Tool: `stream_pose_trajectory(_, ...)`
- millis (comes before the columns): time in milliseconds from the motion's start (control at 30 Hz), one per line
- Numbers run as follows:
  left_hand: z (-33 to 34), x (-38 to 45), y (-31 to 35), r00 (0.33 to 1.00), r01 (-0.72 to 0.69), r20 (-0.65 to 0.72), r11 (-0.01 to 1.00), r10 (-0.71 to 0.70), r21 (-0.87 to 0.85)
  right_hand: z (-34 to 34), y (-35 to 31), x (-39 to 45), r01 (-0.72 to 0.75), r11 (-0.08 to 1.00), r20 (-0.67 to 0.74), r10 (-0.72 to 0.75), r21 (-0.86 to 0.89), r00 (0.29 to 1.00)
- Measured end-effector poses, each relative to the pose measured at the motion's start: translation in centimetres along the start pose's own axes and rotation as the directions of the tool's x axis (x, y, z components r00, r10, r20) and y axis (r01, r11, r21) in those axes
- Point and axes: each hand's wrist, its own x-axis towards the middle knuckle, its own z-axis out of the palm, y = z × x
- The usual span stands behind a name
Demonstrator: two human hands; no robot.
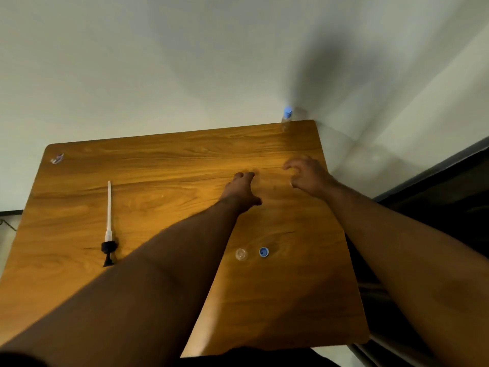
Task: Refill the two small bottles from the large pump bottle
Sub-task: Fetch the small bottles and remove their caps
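I'm looking down at a pale wall (185, 62) that fills the top half of my view, plain and greyish, with a broad soft shadow falling across its right side. Off to the right a dark frame or doorway edge (449, 170) cuts in diagonally. Below the wall sits a wooden table (158, 181), warm orange-brown with strong grain and rounded corners, its far edge up against the wall.

Both bare forearms reach out over the tabletop. My left hand (242, 190) is out over the middle-right of the table, fingers stretched forward and loose, thumb splayed, holding nothing. My right hand (307, 173) is just beside it, nearer the right edge, fingers curved in an open claw with nothing between them. Both are blurred, so I cannot tell whether they touch the wood.

On the left lies the pump head with its dip tube (109, 223), black collar toward me and the white tube pointing away. At the far right corner stands a small clear bottle with a blue cap (287, 119), upright. Closer in, between my arms, a small clear bottle (241, 254) stands open, seen from above, and just right of it a blue cap (263, 252) lies apart. A tiny clear scrap (57, 158) sits in the far left corner. I see no large bottle here.
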Motion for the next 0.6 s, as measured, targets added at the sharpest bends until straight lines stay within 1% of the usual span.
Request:
stream_pose_trajectory(67,0.1,2.4,0.4,0.999,-0.009,0.042,0.997,0.006,0.081,-1.3,-0.5,2.0,0.044,0.999,-0.083,-0.046,-0.019,0.995)
stream_pose_trajectory(133,0.1,4.2,0.6,0.996,-0.015,0.093,0.99,0.002,0.138,-2.3,-1.0,3.9,0.075,0.997,-0.126,-0.079,-0.037,0.989)
stream_pose_trajectory(267,-0.2,6.3,1.1,0.985,-0.016,0.174,0.986,-0.014,0.167,-3.8,-1.7,7.6,0.11,0.984,-0.177,-0.134,-0.14,0.975)
stream_pose_trajectory(367,0.0,6.7,1.5,0.976,-0.032,0.216,0.981,-0.01,0.194,-4.3,-1.8,10.1,0.104,0.962,-0.153,-0.146,-0.253,0.977)
stream_pose_trajectory(433,0.2,6.7,1.5,0.979,-0.032,0.206,0.981,-0.008,0.193,-4.4,-1.9,11.8,0.097,0.943,-0.121,-0.142,-0.319,0.982)
stream_pose_trajectory(600,-0.1,6.3,1.0,0.982,-0.062,0.187,0.981,0.028,0.181,-4.6,-1.4,14.4,0.08,0.918,-0.086,-0.122,-0.389,0.989)
